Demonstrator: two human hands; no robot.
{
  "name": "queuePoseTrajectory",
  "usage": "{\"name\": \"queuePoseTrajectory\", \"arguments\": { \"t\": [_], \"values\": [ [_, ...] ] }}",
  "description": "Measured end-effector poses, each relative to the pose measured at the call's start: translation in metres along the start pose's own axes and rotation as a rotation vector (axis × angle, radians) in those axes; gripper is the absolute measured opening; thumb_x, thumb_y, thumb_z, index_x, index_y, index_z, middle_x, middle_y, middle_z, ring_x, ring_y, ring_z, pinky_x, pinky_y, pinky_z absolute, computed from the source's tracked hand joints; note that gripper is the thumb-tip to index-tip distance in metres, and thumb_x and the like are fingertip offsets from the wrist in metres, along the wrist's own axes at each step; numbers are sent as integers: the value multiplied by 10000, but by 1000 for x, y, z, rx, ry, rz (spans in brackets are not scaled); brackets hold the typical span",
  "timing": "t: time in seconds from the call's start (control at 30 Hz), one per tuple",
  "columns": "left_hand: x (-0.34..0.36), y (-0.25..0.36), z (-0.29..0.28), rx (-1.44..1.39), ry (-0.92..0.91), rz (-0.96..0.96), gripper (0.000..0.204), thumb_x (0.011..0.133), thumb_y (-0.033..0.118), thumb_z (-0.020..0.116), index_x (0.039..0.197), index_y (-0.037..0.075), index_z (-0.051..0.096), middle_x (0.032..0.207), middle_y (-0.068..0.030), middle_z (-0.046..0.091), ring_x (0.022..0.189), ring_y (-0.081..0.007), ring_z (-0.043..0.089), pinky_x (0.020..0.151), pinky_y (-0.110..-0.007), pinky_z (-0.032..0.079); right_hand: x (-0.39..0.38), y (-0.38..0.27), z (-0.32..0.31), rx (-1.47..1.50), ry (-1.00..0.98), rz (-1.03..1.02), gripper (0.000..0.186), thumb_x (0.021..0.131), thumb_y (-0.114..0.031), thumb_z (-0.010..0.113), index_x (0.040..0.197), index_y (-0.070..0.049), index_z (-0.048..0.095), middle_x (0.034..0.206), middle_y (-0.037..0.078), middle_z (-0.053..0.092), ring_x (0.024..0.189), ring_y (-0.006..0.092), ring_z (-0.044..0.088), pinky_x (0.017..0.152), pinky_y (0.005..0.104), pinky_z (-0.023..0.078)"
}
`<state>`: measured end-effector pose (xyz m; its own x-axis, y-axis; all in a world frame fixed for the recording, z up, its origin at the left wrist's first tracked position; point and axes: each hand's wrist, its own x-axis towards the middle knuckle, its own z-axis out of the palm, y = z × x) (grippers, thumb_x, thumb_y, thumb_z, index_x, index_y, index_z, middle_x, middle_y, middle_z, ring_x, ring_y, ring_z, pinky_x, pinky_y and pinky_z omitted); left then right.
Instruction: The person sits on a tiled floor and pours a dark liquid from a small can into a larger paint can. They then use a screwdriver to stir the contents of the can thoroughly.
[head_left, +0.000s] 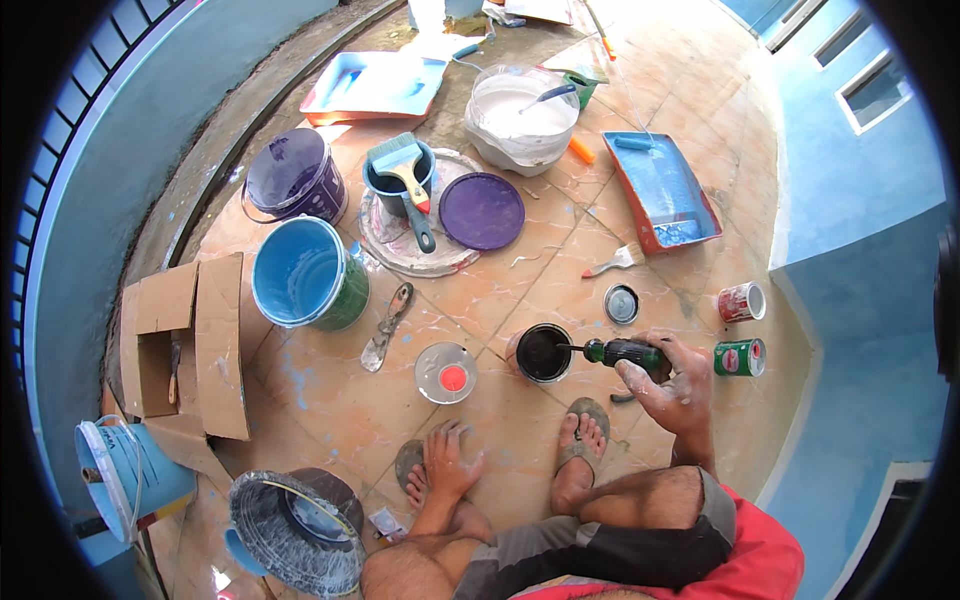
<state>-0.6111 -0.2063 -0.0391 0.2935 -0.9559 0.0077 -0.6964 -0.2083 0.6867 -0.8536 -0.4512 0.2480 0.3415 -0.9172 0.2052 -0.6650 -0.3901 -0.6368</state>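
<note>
My right hand [682, 388] is closed around the dark green and black handle of a screwdriver [630, 355]. The thin shaft points left, its tip over the mouth of an open can [544, 352] of dark, nearly black paint on the tiles. Whether the tip touches the paint, I cannot tell. My left hand [452, 462] hangs over my left foot, fingers spread and holding nothing. A grey round lid [432, 372] with a red spot lies left of the can. Beyond the can is a small metal lid [621, 304].
Red-white [741, 302] and green [740, 358] tins lie at right. A scraper [388, 325], blue bucket [300, 270], purple bucket [297, 175], cardboard box [220, 345] and tilted black bucket [300, 530] stand left. Farther off are a paint tray [675, 190] and a white tub [510, 150].
</note>
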Motion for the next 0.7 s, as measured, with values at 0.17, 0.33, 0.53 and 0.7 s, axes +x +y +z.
{"name": "queuePoseTrajectory", "arguments": {
  "t": [0.17,0.33,0.53,0.7],
  "values": [
    [3,2,-3,-15,-4,14,618,784,317,901,1311,74,688,1411,-188,668,1318,-428,606,1122,-560,480,-1,0,-1,-8,5,-6,344,846,-179,936,1109,-13,791,779,102,778,558,141,668,555,315,519],
    [3,3,-3,1,-24,-19,611,795,320,891,1311,65,687,1427,-196,662,1313,-435,605,1120,-561,480,0,-2,-3,-23,-2,-34,341,863,-156,935,1132,-17,779,788,101,784,596,136,705,578,302,538],
    [3,3,-2,1,-25,-22,606,801,320,888,1315,68,688,1447,-183,660,1327,-424,604,1119,-555,479,0,-8,-5,39,-53,12,296,908,-73,891,1152,37,763,863,117,814,672,145,787,596,278,574],
    [5,5,-4,-17,-21,-20,599,804,306,890,1316,69,688,1452,-184,658,1327,-425,605,1123,-553,482,1,-11,-5,44,-49,11,299,915,-69,886,1162,55,769,917,139,825,685,153,793,596,283,591]
  ]
}}
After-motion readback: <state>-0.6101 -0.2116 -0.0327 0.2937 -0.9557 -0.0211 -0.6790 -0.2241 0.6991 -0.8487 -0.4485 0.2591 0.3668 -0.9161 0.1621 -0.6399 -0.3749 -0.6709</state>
